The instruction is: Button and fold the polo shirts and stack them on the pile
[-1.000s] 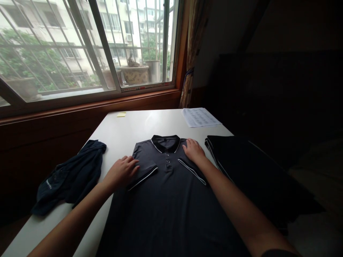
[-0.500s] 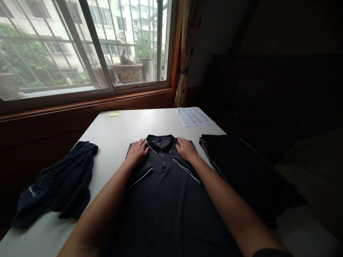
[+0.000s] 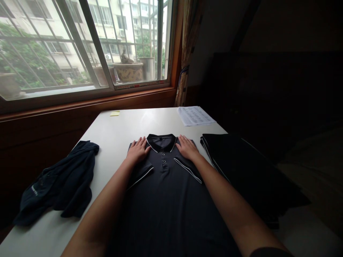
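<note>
A dark grey polo shirt (image 3: 171, 200) lies front up before me, its black, white-edged collar (image 3: 169, 145) pointing away from me. Both short sleeves are turned inward over the chest, their cuffs trimmed in white. My left hand (image 3: 137, 149) rests flat on the shirt's left shoulder area, fingers stretched beside the collar. On the other shoulder area my right hand (image 3: 187, 146) lies flat too, fingers extended. Neither hand grips the cloth. The lower part of the shirt fades into shadow between my forearms.
On the white table (image 3: 109, 142), a crumpled dark garment (image 3: 59, 182) lies at left and dark folded clothing (image 3: 246, 167) at right. Printed papers (image 3: 196, 116) and a yellow sticky note (image 3: 115, 113) sit at the far end. A barred window (image 3: 88, 46) stands beyond.
Both hands stay on the shirt's shoulders, the fingers flattened a little more. The view has shifted very slightly; the shirt and other garments look the same.
</note>
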Motion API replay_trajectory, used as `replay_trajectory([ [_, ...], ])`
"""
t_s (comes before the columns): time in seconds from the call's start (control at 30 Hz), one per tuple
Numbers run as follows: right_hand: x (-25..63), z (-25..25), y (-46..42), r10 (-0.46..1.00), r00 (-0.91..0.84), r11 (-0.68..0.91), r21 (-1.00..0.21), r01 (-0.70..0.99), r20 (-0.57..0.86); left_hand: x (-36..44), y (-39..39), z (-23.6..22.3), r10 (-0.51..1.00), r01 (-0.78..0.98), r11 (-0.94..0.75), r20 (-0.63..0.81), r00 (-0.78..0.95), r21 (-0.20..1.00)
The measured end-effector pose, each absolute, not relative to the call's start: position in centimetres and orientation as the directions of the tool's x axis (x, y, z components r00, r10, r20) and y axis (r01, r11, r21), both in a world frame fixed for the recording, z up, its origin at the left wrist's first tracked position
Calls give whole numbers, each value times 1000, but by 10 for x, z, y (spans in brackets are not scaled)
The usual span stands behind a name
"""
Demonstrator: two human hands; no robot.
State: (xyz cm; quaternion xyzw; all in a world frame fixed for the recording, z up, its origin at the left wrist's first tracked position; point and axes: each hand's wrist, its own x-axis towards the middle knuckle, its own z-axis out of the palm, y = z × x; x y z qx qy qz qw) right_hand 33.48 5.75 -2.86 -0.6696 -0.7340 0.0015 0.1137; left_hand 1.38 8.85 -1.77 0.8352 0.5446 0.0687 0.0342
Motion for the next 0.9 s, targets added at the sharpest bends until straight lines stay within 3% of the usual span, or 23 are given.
replay_trajectory([
  [0.47,335,-20,39,923,-14,98,-198,975,386,14,86,-17,910,900,-412,115,399,139],
  [0.77,342,-30,4,967,-123,153,-120,981,222,15,83,-14,898,892,-428,175,403,143],
  [0.9,342,-27,2,966,-107,138,-123,983,236,13,74,-7,876,883,-450,260,407,134],
])
